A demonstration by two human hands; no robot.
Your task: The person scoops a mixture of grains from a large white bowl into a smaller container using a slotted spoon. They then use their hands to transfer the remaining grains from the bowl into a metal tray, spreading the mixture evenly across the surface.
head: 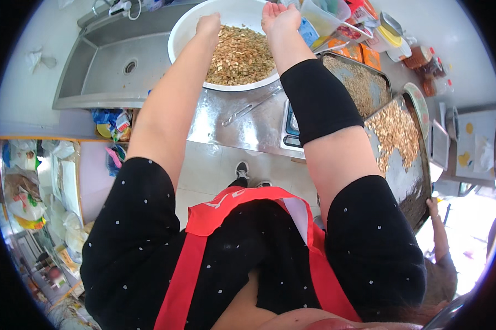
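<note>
A large white basin (186, 31) holds a mix of nuts and seeds (241, 55) and stands partly over the sink's edge and the steel counter (248, 119). Inside its left part is my left hand (209, 28), at the edge of the mix; its fingertips are hard to make out. At the basin's right rim, my right hand (281, 17) is turned palm up with the fingers somewhat curled, and nothing shows in the palm. A clear utensil (248, 110) lies on the counter in front of the basin. Beside it, a digital scale (291, 130) is partly hidden by my right arm.
Left of the basin is a steel sink (107, 74). At right are a tray of seeds (361, 82) and a dark-rimmed tray of sliced nuts (400, 136), with another person's hand (432, 206) at its edge. Orange packets (371, 57) and bottles (421, 57) stand behind.
</note>
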